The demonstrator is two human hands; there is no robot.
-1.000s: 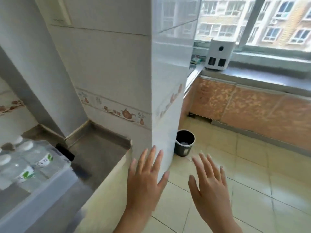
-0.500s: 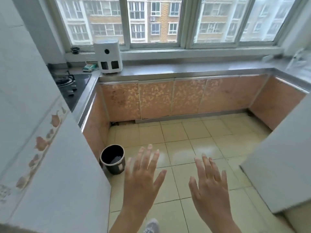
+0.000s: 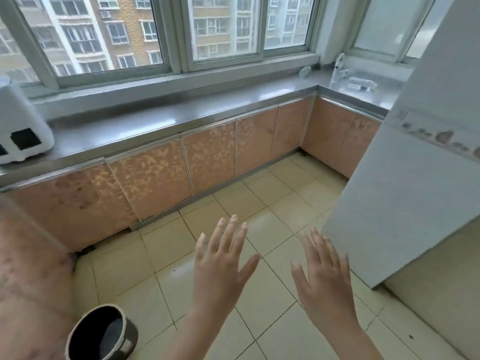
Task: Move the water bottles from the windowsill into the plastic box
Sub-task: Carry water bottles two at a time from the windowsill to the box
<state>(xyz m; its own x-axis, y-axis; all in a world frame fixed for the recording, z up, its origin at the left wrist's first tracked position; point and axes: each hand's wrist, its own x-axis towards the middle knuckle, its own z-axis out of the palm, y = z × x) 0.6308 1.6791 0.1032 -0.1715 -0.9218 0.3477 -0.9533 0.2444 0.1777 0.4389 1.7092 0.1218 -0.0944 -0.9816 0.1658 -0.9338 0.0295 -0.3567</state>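
My left hand [image 3: 220, 266] and my right hand [image 3: 324, 274] hover above the tiled floor, fingers spread and straight, holding nothing. The grey windowsill [image 3: 181, 81] runs under the window, above a steel counter. In the far right corner stand and lie clear, blurred shapes that look like water bottles [image 3: 359, 84], one upright [image 3: 338, 67] and a small one [image 3: 305, 71] on the sill. The plastic box is out of view.
A white appliance [image 3: 18, 128] sits on the counter at the left. A dark round bin [image 3: 104, 333] stands on the floor at the lower left. Orange cabinet doors [image 3: 207, 157] line the counter. A white tiled wall corner [image 3: 415, 190] juts in at the right.
The view has swung right, away from the plastic box with bottles and towards the window and far right corner. Both hands stay open and empty in front of me.
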